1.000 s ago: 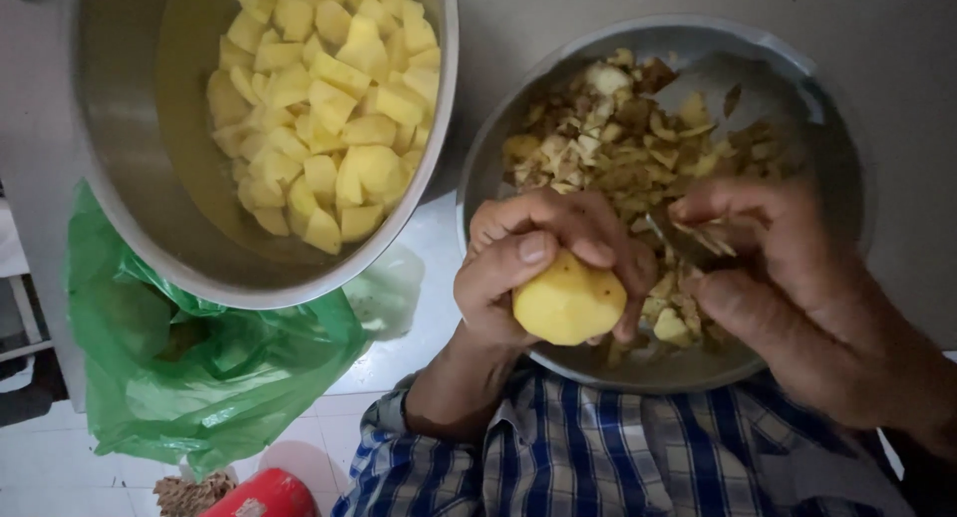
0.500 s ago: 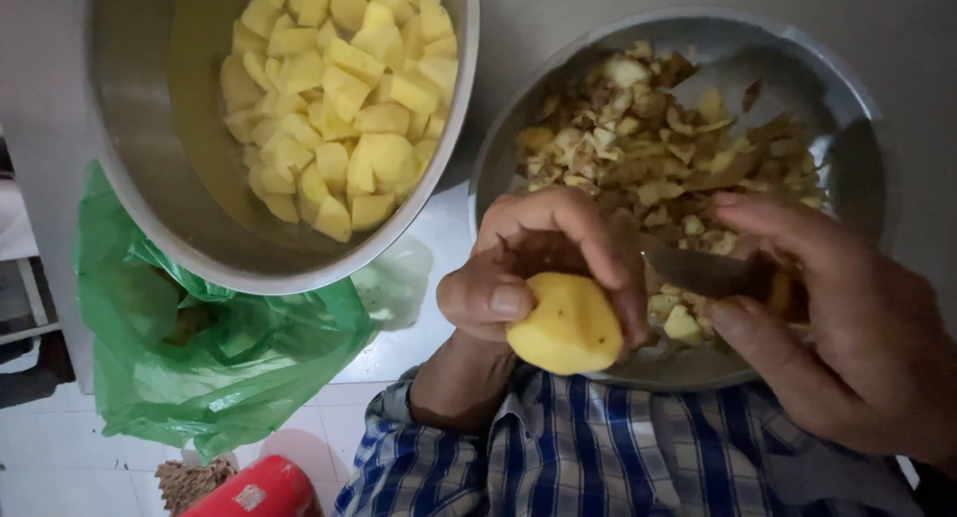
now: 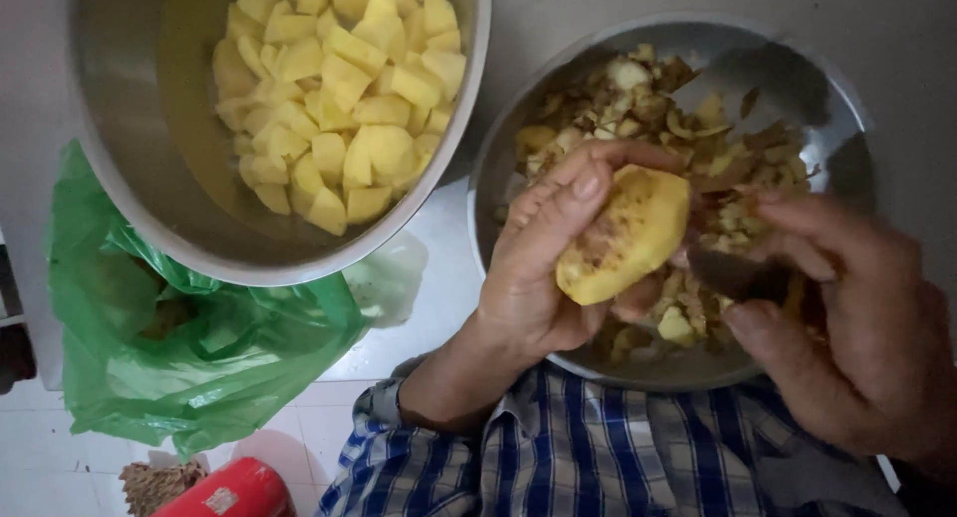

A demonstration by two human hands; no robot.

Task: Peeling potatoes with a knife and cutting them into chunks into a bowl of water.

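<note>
My left hand (image 3: 543, 268) grips a partly peeled yellow potato (image 3: 623, 236), with brown skin patches still on its upper side, over a round steel bowl (image 3: 842, 128) full of peelings. My right hand (image 3: 847, 328) holds a knife (image 3: 733, 273) whose dark blade lies just right of the potato, close to its lower end. The knife handle is hidden inside my fingers.
A larger steel bowl (image 3: 130, 178) at upper left holds several cut yellow potato cubes (image 3: 339, 98) in water. A green plastic bag (image 3: 169, 347) lies below it. A red container (image 3: 234, 492) and a woven item (image 3: 150, 487) sit at the bottom left. My checked blue shirt (image 3: 558, 457) fills the lower middle.
My left hand has turned the potato so an unpeeled, speckled side faces up and lifted it slightly. My right hand with the knife has shifted lower and to the right.
</note>
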